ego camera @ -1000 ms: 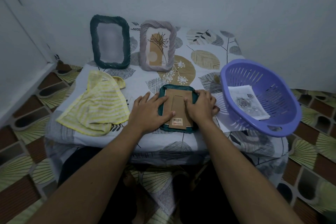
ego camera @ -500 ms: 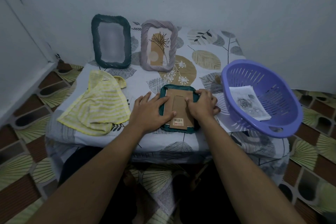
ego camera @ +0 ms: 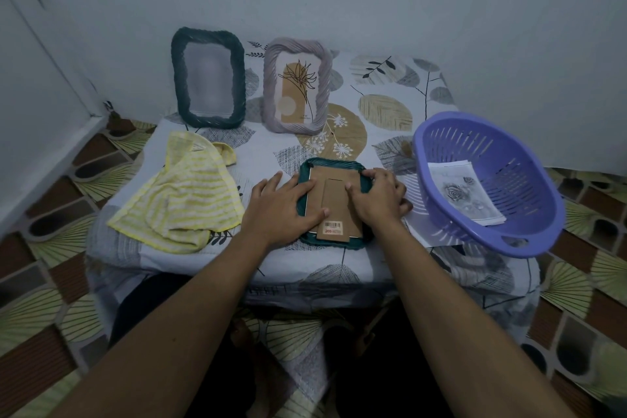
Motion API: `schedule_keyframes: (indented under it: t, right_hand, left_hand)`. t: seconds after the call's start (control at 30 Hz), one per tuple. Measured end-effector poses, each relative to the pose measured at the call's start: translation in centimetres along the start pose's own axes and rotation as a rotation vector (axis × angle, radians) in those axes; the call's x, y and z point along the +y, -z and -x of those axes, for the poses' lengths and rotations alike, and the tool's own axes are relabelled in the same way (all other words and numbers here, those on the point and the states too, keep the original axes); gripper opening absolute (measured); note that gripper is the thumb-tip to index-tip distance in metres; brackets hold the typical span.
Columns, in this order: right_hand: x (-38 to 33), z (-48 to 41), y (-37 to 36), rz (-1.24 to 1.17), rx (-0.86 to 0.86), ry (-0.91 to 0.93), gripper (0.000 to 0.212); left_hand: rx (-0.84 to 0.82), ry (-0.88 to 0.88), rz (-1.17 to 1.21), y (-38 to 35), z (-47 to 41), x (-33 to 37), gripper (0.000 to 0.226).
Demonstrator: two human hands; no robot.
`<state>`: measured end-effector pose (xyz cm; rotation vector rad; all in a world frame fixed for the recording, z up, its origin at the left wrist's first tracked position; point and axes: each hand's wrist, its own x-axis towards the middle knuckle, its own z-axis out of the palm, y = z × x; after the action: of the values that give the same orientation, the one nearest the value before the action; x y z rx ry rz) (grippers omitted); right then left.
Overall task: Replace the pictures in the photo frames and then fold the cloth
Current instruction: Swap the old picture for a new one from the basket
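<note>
Almost nothing has moved in the last second. My left hand [ego camera: 283,210] stays flat, fingers straight, pressing the cardboard backing [ego camera: 334,197] of the face-down green frame [ego camera: 306,170] at the table's [ego camera: 305,268] near edge. My right hand [ego camera: 378,202] keeps curled fingers on the frame's right rim.

Progress, judged: backing work under way. At the far edge, the lilac frame [ego camera: 270,88] shows a flower print and the dark frame [ego camera: 175,78] looks blank. Yellow cloth [ego camera: 183,200] by the left edge is unfolded.

Barcode sticker [ego camera: 333,227]: print unreadable.

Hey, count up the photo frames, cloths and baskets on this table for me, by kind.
Photo frames: 3 (dark green frame, grey frame, face-down green frame)
Cloths: 1 (yellow striped cloth)
Baskets: 1 (purple basket)
Total: 5
</note>
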<state>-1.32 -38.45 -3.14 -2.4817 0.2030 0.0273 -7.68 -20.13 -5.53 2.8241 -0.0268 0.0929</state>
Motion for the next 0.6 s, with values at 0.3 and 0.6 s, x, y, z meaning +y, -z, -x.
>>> schedule_keyframes:
  t: [0.3,0.6]
  right_hand:
    - [0.04,0.41,0.06,0.059,-0.009,0.052,0.04]
    - [0.5,0.22,0.55,0.156,-0.049,0.11,0.042]
  left_hand:
    - [-0.002,-0.001,-0.013,-0.04,0.01,-0.06,0.081]
    - [0.001,0.003,-0.003,0.05,0.05,0.06,0.079]
